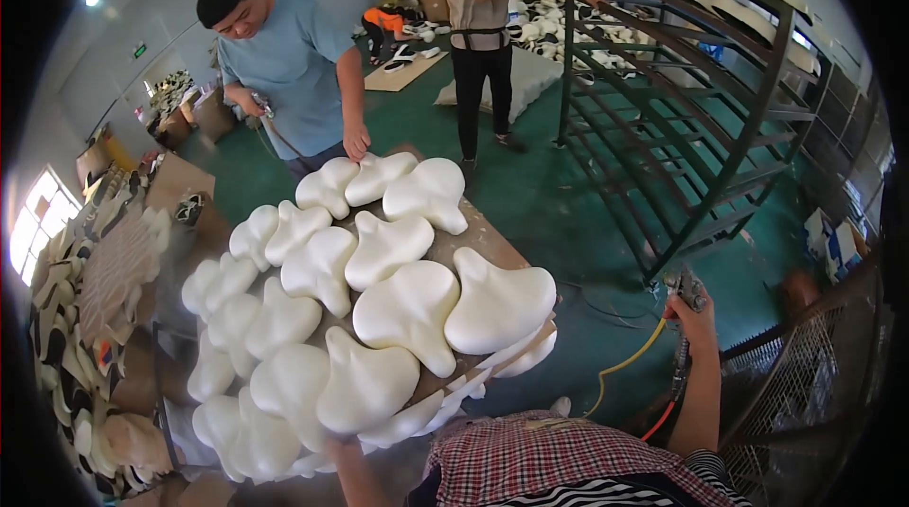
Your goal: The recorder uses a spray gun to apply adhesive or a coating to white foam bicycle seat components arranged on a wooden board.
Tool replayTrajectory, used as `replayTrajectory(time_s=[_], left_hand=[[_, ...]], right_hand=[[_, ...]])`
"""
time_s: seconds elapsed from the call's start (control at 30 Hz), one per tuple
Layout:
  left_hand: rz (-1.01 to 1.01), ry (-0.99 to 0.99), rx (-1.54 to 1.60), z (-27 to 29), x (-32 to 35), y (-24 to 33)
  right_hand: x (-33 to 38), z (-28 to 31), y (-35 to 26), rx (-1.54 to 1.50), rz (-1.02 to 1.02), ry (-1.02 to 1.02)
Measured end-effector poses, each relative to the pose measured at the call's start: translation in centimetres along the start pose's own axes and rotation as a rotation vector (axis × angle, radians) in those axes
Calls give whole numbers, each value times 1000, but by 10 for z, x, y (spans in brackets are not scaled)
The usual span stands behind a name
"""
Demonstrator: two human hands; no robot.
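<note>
Green floor (530, 209); white cushion (365, 382) partly hides left hand (345, 447).

A brown board (485, 231) carries close-set white saddle-shaped pads (405, 303), some touching, with 1 large pad (502, 306) near its rim at 3 o'clock and bare surface showing at 2 o'clock.

So the person's wearing this small red, white and dark checked garment (530, 450), kinda wrinkled, with a thin pale strip (559, 424) near its far edge. There's black-and-white striped fabric (606, 494) peeking out below it, and the right sleeve (715, 471) is striped too and pretty short. Right forearm (699, 398) and right hand (696, 313) are bare. Left forearm (358, 477) looks bare too, as far as it shows.
</note>
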State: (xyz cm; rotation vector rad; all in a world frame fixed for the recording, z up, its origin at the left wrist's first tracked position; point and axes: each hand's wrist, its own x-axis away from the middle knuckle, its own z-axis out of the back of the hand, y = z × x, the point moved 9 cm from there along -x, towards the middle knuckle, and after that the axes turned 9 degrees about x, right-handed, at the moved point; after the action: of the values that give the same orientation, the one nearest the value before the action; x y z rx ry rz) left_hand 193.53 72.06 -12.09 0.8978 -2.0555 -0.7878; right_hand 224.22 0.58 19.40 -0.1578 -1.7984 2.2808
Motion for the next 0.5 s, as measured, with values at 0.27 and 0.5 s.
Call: replayTrajectory(time_s=[0.27,0.5], left_hand=[[-62,23,-134,24,18,16],[-89,28,-229,44,25,11]], right_hand=[[-6,-3,14,14,-57,-71],[-6,-22,16,74,-40,-83]])
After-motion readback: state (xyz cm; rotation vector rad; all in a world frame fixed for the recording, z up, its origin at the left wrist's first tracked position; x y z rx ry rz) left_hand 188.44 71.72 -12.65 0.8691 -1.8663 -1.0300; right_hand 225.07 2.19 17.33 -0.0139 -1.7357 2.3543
